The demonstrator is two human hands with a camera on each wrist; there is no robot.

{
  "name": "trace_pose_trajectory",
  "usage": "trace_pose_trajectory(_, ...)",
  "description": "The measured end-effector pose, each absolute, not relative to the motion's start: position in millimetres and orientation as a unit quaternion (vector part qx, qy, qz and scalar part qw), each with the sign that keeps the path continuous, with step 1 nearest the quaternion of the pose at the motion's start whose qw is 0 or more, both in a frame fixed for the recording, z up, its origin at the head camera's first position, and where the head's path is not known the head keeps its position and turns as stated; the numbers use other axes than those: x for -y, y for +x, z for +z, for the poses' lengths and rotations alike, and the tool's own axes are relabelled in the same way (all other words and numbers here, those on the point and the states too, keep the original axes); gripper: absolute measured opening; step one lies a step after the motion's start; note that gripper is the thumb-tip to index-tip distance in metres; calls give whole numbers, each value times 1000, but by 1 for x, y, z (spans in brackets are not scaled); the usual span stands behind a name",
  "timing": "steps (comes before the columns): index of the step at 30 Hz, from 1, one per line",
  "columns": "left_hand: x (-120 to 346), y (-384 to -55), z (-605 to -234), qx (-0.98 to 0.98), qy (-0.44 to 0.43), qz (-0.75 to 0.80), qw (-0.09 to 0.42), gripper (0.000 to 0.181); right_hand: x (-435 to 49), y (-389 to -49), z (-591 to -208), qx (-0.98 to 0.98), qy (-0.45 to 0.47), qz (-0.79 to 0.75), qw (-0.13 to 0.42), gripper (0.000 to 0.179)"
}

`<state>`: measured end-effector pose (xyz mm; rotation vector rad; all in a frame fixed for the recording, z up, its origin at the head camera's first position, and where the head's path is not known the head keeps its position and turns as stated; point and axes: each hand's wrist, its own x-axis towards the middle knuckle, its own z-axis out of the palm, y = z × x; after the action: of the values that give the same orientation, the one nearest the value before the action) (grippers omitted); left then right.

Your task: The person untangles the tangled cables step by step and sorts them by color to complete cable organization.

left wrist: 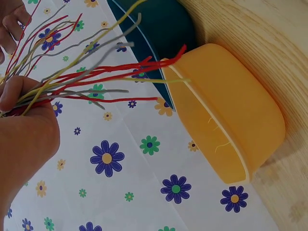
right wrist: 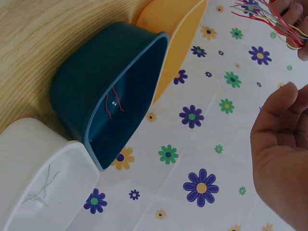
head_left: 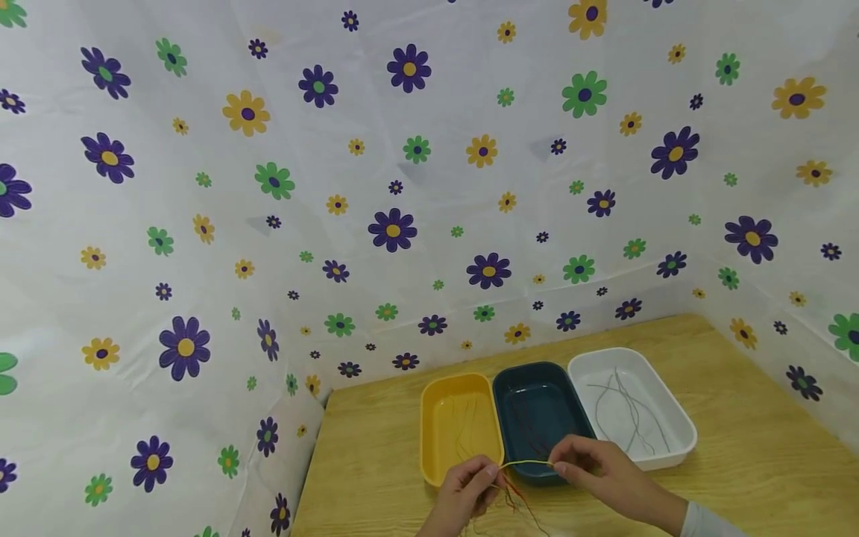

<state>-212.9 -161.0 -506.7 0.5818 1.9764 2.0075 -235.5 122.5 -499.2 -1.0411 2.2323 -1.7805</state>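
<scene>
My left hand (head_left: 470,485) grips a loose bundle of thin red, yellow and grey strings (left wrist: 163,63), whose ends fan out past the fingers in the left wrist view. Between the two hands runs one yellow string (head_left: 526,462), bowed slightly upward. Its far end is pinched between thumb and fingers of my right hand (head_left: 604,470), which is over the near edge of the dark teal tray (head_left: 537,365). Red strings from the bundle dangle below the left hand, near the yellow tray (head_left: 426,440). In the right wrist view, the right hand's fingertips are partly cut off.
Right of the teal tray stands a white tray (head_left: 684,432) with several grey strings (head_left: 631,410). Red strings (right wrist: 107,106) lie in the teal tray, yellow ones (left wrist: 222,145) in the yellow tray. The wooden table (head_left: 362,447) meets flowered cloth walls (head_left: 443,194) behind and at both sides.
</scene>
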Motion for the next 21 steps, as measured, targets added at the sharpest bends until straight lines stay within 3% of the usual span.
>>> trace_pose_trajectory(8,168,-211,-507,-701,173,676,147,42,-137,-241,-505,-709,-430,-558,44,21)
trace_pose_trajectory(14,171,-212,-509,-711,189,662,141,39,-151,-244,-503,-715,-421,-556,36,20)
trace_pose_trajectory(21,170,-214,-510,-732,205,623,185,36,-160,-247,-495,-737,-447,-507,-12,23)
